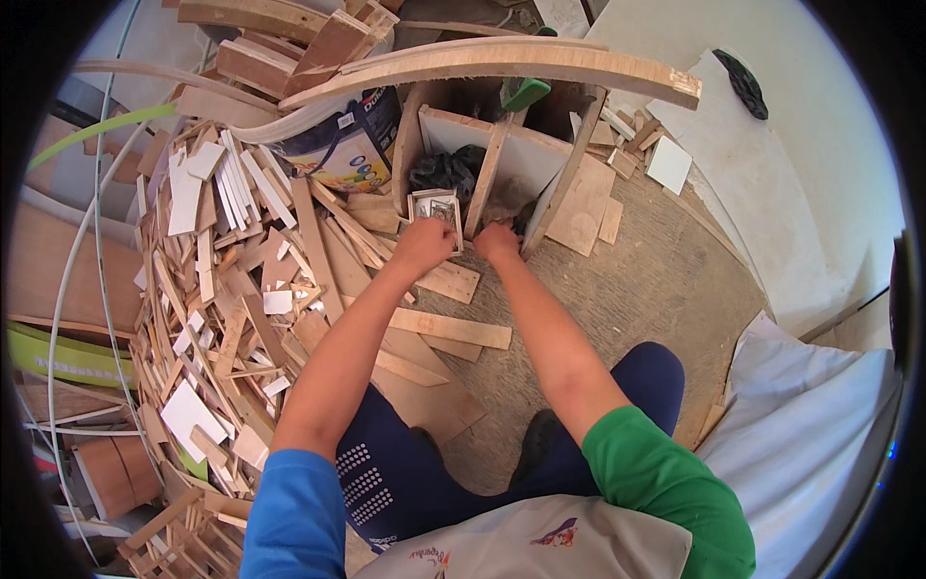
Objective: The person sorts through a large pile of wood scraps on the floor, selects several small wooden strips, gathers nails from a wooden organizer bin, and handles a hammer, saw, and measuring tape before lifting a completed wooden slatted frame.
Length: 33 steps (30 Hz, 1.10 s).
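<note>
A small wooden box point(418, 201) with metal pieces inside sits at the front of the left compartment of a wooden open-fronted cabinet point(490, 164). My left hand point(430, 241) is closed over this box's near part; what its curled fingers grip is unclear. Just to its right, my right hand point(497, 241) reaches into the right compartment with bent fingers, partly hidden among dim contents. I cannot make out what it holds. Crumpled black plastic point(449, 166) lies behind the small box.
Wood offcuts point(231, 289) pile up at left, beside a large bucket point(347, 154). A curved plank point(637, 77) crosses above the cabinet, near a green object point(523, 93). Loose boards point(453, 328) lie on the rough floor point(656, 289). A white cloth point(791, 415) hangs at right.
</note>
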### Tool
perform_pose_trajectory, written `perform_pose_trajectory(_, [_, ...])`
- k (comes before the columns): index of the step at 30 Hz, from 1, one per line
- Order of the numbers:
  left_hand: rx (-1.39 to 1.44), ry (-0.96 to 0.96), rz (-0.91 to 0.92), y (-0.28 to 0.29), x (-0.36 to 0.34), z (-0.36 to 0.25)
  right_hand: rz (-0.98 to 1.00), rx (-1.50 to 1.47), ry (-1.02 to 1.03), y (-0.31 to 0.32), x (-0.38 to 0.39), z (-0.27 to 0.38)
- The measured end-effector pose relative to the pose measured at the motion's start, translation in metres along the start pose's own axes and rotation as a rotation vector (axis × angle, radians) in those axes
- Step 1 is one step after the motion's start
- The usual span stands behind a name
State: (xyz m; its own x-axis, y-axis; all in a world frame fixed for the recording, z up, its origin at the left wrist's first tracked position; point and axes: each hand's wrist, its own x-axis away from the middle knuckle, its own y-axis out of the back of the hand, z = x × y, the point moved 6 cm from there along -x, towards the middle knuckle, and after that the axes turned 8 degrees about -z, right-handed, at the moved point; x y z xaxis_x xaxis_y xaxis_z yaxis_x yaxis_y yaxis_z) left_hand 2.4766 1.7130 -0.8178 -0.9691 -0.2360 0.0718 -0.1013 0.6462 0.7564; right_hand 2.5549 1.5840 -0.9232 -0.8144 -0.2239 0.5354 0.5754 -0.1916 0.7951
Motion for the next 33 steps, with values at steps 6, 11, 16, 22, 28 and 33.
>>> perform_pose_trajectory(6, [-0.059, -0.004, 0.129, -0.003, 0.011, 0.017, -0.097, 0.353, 0.176, 0.009, -0.001, 0.006])
perform_pose_trajectory(11, [0.026, -0.055, 0.176, 0.001, 0.013, -0.003, -0.079, 0.431, 0.196, -0.001, -0.042, -0.014])
perform_pose_trajectory(16, [0.113, -0.004, 0.195, 0.006, 0.015, -0.006, -0.161, 0.492, 0.312, -0.004, -0.030, -0.003])
perform_pose_trajectory(22, [0.110, -0.020, 0.210, 0.001, 0.018, -0.008, -0.206, 0.433, 0.312, 0.003, -0.025, -0.011])
perform_pose_trajectory(28, [0.044, 0.058, 0.142, 0.000, 0.013, 0.002, -0.255, 0.178, 0.464, 0.037, -0.001, 0.008])
perform_pose_trajectory(33, [0.160, 0.091, 0.022, -0.001, 0.001, -0.011, -0.443, -0.003, 0.685, 0.069, 0.029, 0.013])
